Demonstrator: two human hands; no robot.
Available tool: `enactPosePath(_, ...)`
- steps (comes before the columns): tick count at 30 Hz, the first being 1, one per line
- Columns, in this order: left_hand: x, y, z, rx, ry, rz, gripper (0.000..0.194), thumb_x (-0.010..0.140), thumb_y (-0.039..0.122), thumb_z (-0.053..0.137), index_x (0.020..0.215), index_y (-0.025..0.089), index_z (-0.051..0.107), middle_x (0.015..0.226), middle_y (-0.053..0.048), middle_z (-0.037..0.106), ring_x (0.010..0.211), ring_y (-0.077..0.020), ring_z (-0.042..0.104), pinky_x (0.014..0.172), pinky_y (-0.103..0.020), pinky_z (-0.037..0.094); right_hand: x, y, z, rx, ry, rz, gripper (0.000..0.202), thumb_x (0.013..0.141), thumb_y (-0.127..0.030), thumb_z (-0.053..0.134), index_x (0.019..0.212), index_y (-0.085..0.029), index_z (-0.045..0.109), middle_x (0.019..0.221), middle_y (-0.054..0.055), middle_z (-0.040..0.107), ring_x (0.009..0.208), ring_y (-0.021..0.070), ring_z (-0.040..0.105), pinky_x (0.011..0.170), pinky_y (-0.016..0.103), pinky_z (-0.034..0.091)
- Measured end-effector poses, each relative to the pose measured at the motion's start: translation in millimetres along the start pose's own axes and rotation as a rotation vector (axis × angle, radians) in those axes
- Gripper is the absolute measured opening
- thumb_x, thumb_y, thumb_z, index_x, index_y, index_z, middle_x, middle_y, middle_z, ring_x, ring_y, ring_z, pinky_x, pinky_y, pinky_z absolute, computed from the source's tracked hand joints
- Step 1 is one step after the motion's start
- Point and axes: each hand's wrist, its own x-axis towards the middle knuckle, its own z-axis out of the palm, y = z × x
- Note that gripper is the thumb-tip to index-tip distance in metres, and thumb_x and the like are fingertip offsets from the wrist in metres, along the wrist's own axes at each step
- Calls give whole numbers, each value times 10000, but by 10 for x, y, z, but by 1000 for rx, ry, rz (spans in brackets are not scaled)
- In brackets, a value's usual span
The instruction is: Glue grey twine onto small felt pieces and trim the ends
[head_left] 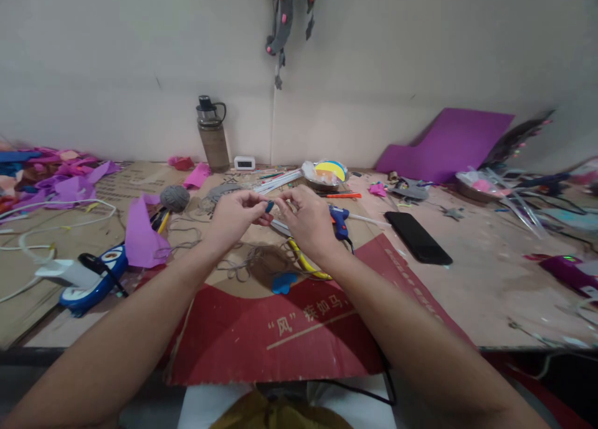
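Over the middle of the table, my left hand (pixel 242 216) and my right hand (pixel 306 220) meet fingertip to fingertip. A small dark blue piece (pixel 270 206) is pinched between them; its exact kind is too small to make out. Both hands have their fingers closed around it. Below them lies a light blue felt-like cutout (pixel 283 283) beside loose grey yarn (pixel 238 270). Partly hidden by my right hand is a yellow-handled tool (pixel 306 264). Just to the right of that hand sits a blue glue gun (pixel 339 220).
A red cardboard sheet (pixel 280 354) lies under my forearms. Right of it rests a black phone (pixel 417 237). A blue power strip (pixel 96 289) with cables, a grey yarn ball (pixel 174 198) and purple scraps (pixel 144 233) are at left. Behind stand a water bottle (pixel 213 139) and a bowl (pixel 324 183).
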Motion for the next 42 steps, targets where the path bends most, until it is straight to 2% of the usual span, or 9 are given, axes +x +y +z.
enactPosePath(11, 1, -13, -38, 106, -84, 43, 163, 745, 263, 656, 832, 126, 671, 627, -27, 680, 564, -128, 650, 599, -253, 551, 4, 23, -4, -29, -41, -23, 162, 887, -306, 569, 816, -199, 669, 804, 46, 681, 780, 167, 603, 714, 278, 413)
enactPosePath(17, -3, -11, -70, 255, -103, 122, 171, 764, 279, 634, 854, 139, 673, 664, -34, 692, 595, -138, 652, 624, -261, 534, 22, 18, -17, 30, -99, 65, 113, 854, -262, 585, 818, -191, 666, 781, 43, 684, 717, 161, 596, 665, 280, 408)
enactPosePath(20, -14, 15, -72, 259, -128, 135, 180, 768, 290, 639, 859, 137, 667, 690, -44, 700, 630, -143, 659, 654, -266, 533, 36, 13, -27, 84, -122, 117, 101, 836, -255, 586, 815, -186, 657, 772, 42, 683, 695, 155, 590, 650, 276, 415)
enactPosePath(23, -22, 44, -60, 196, -171, 90, 179, 764, 296, 647, 841, 134, 662, 679, -48, 698, 624, -145, 662, 651, -269, 540, 43, 8, -36, 109, -143, 134, 89, 822, -243, 586, 820, -185, 653, 771, 40, 684, 688, 151, 584, 649, 274, 419)
enactPosePath(27, -19, 69, -39, 117, -182, -34, 161, 750, 279, 649, 813, 132, 636, 636, -52, 693, 579, -157, 669, 604, -281, 551, 40, 3, -46, 99, -184, 117, 84, 811, -221, 581, 825, -185, 656, 775, 35, 682, 692, 149, 580, 649, 271, 412)
enactPosePath(31, -28, 110, -43, 194, -188, -61, 145, 726, 259, 645, 808, 140, 626, 678, -51, 700, 595, -169, 676, 559, -267, 533, 38, 2, -48, 39, -231, 85, 85, 806, -214, 585, 836, -191, 662, 783, 33, 676, 709, 154, 575, 651, 273, 390)
enactPosePath(36, -17, 129, -85, 550, -84, 121, 79, 690, 219, 624, 709, 155, 666, 527, 12, 600, 481, -97, 546, 472, -193, 397, 31, -9, -66, 77, -272, 53, 103, 852, -253, 569, 841, -189, 648, 794, 32, 645, 751, 160, 555, 678, 277, 375)
enactPosePath(39, 17, 78, -103, 489, -3, 146, 79, 676, 222, 614, 696, 161, 661, 562, 18, 601, 467, -82, 488, 446, -192, 352, 7, -19, -67, 156, -218, 88, 97, 861, -256, 560, 862, -182, 623, 746, 13, 592, 698, 144, 508, 642, 262, 364)
enactPosePath(42, 36, 37, -95, 334, 10, 74, 48, 670, 203, 597, 689, 168, 624, 510, 30, 561, 421, -82, 454, 422, -200, 343, -22, -33, -45, 158, -150, 87, 48, 841, -214, 565, 838, -184, 602, 723, 2, 548, 666, 138, 470, 626, 261, 353)
